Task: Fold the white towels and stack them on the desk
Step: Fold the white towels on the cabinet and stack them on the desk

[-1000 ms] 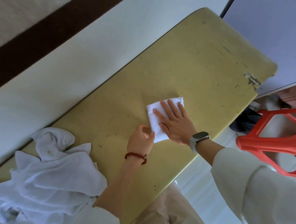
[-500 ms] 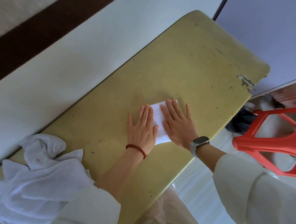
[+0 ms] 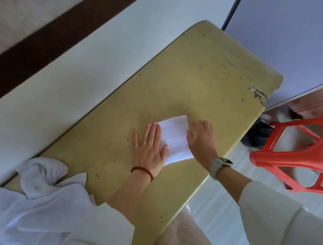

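A small folded white towel (image 3: 175, 140) lies flat in the middle of the yellow desk (image 3: 201, 79). My left hand (image 3: 149, 149) lies flat with straight fingers on the towel's left edge, its thumb on the cloth. My right hand (image 3: 201, 139) rests at the towel's right edge, thumb touching the cloth, fingers bent over onto the desk. A heap of unfolded white towels (image 3: 38, 207) sits at the desk's left end.
A white wall runs along the desk's far side. A red plastic stool (image 3: 297, 156) stands on the floor to the right, off the desk's near edge. The desk's right corner has chipped paint (image 3: 259, 94).
My hands have slid apart from the towel's middle to its left and right edges, uncovering the cloth. A second ago the left hand was curled at the towel's corner.
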Demonstrator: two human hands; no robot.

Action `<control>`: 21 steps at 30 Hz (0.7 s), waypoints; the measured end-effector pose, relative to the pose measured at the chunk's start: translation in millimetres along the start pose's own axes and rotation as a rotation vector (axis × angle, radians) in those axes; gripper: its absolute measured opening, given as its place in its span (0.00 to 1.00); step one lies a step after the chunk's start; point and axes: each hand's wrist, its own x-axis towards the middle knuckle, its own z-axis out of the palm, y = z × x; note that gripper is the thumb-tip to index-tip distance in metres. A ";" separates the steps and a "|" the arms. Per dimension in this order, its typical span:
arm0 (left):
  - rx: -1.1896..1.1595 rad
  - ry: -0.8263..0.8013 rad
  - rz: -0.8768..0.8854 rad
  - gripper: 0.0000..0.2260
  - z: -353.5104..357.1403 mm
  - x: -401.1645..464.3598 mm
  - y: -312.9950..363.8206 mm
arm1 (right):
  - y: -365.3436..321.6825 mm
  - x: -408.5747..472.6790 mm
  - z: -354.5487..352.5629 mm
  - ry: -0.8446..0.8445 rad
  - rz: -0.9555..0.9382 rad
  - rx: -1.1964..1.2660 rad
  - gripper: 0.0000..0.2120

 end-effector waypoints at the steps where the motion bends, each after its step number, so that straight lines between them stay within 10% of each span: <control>1: 0.000 0.004 -0.002 0.28 0.1 0.2 0.1 | -3.2 1.6 -0.8 -0.036 0.102 -0.025 0.12; 14: 0.012 0.005 -0.010 0.28 2.5 -0.9 -0.5 | -34.8 12.5 -13.4 -0.214 0.537 0.360 0.14; 21: -0.366 0.118 -0.154 0.23 -19.7 -2.3 4.7 | -56.9 6.9 -50.2 -0.248 0.211 0.461 0.07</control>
